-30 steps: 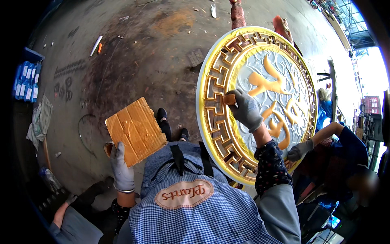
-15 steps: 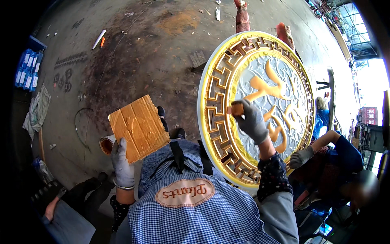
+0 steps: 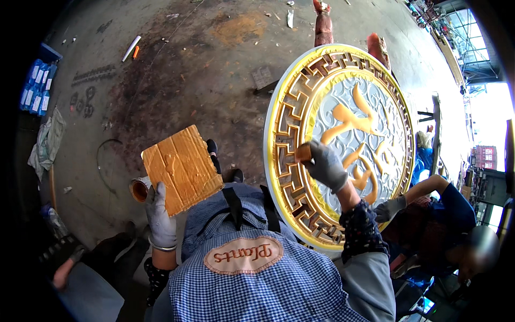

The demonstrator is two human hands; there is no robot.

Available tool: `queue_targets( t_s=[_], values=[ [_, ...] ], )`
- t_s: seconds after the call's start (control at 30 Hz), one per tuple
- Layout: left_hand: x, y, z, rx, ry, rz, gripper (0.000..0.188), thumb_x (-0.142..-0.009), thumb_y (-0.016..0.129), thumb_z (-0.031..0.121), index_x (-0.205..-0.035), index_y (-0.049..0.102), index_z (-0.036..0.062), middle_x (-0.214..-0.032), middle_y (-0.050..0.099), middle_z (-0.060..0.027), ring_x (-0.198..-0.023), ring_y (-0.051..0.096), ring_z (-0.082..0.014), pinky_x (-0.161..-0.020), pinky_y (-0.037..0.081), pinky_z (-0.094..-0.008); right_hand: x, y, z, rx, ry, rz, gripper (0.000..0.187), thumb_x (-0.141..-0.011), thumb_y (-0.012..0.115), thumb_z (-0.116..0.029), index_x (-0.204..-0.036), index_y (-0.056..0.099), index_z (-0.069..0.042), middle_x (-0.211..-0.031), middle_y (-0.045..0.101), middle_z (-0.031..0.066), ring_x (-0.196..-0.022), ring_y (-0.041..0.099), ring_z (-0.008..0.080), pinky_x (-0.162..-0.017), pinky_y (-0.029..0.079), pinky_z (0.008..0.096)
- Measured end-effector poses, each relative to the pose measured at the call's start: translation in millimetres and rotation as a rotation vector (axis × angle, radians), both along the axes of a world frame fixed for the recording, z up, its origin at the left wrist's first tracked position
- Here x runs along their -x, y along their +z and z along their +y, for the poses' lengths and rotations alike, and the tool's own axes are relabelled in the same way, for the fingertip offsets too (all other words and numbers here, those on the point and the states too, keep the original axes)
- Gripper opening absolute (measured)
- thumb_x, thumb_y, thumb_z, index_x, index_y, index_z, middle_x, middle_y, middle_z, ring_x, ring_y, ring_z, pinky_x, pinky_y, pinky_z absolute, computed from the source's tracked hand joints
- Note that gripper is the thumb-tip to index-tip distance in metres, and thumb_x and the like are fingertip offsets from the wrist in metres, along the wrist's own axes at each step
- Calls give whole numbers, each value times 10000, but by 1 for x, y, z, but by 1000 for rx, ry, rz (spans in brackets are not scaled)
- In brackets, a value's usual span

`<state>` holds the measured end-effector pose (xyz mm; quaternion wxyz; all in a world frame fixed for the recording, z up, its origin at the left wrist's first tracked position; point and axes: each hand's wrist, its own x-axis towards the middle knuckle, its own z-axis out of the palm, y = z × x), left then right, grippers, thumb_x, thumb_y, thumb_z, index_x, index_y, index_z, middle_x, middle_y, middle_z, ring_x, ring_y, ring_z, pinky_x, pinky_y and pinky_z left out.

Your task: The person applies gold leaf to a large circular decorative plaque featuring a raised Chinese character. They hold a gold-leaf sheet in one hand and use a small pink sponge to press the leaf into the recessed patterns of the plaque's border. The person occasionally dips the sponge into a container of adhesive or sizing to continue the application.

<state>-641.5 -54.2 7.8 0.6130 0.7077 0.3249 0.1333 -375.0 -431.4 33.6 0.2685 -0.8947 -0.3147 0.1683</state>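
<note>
My left hand (image 3: 162,216), in a grey work glove, grips the lower left corner of a piece of cardboard (image 3: 185,170) smeared with wet golden-brown paint. In front of me and to the right is a large round carved panel (image 3: 351,145), with a gold fretwork ring, yellow masking along its rims and gold raised strokes on a grey scrollwork middle. Over the ring's near left part, my gloved right hand (image 3: 328,167) pinches a small brown sponge-like block (image 3: 303,153). Whether the block touches the ring is hard to tell.
A co-worker's gloved hand (image 3: 390,208) is at the panel's right edge. Another person's hand (image 3: 63,272) shows at lower left. A paint can (image 3: 140,189) stands by my left hand. Reddish wrapped supports (image 3: 323,27) rise beyond the panel. Blue packages (image 3: 37,88) lie far left.
My right hand has moved slightly left and nearer me along the ring with the block. The cardboard stays nearly in place. The co-worker's gloved hand at the panel's edge has shifted slightly left.
</note>
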Motion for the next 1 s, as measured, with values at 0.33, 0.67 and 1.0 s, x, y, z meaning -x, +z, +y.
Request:
queue_targets(
  t_s=[0.33,0.67,1.0],
  values=[
    [-19,28,-2,390,99,-30,527,-1108,604,362,-1440,567,-47,-1297,676,-105,-1142,681,-173,-926,563,-305,-39,-6,24,-83,-225,-114,190,-888,756,-139,-1062,701,-85,-986,711,169,-918,708,408,-790,557,458],
    [-21,22,3,465,185,-2,525,-1113,596,367,-1435,565,-47,-1280,678,-104,-1079,687,-172,-914,565,-301,-27,15,30,-42,-201,-7,249,-880,787,-195,-1066,689,-62,-952,692,188,-920,700,418,-792,544,507],
    [-9,1,20,-8,-17,95,539,-1133,541,398,-1427,549,-53,-1298,658,-129,-1121,679,-180,-934,568,-329,-36,5,29,84,-325,-50,233,-917,732,-209,-1124,686,-111,-1028,707,171,-948,711,415,-781,559,490]
  ],
)
